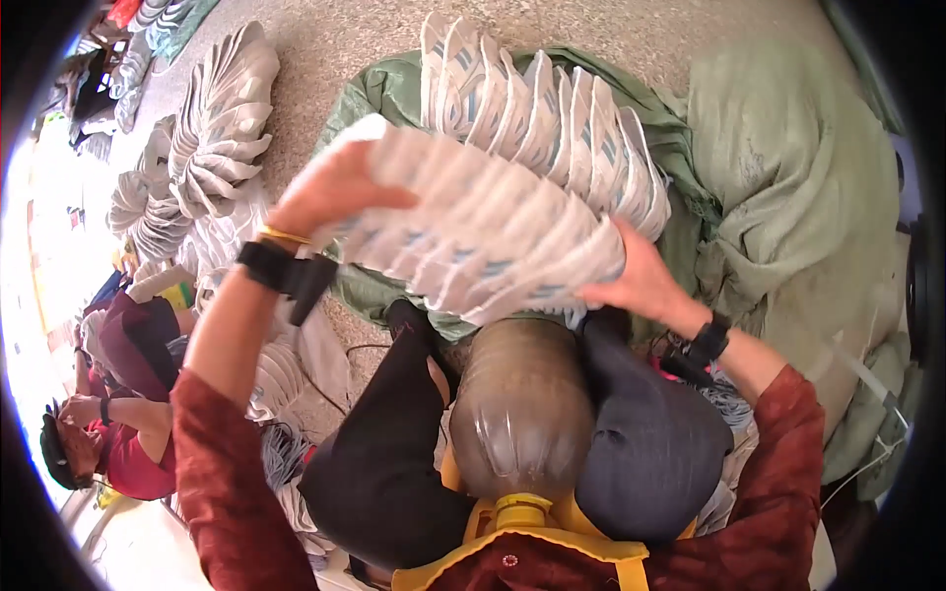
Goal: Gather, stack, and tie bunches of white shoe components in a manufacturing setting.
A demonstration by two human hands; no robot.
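Observation:
A long nested stack of white shoe uppers (483, 222) with pale blue marks spans the space between my two hands, blurred by motion. My left hand (335, 192) is closed round its left end, thumb across the top. At the lower right end my right hand (645, 281) grips the last upper, fingers partly hidden. Just beyond the held stack, another row of similar white uppers (542, 108) rests on a green woven sack (379, 94). Between my knees stands a large clear plastic bottle (522, 414), upside down with a yellow cap (522, 509).
More stacks of white uppers (222, 118) lie on the speckled floor (330, 34) at the left. A large pale green sack (788, 187) bulges at the right. Another person (138, 443) in red sits at the far left. Bundles of grey cords (286, 453) lie beside my left leg.

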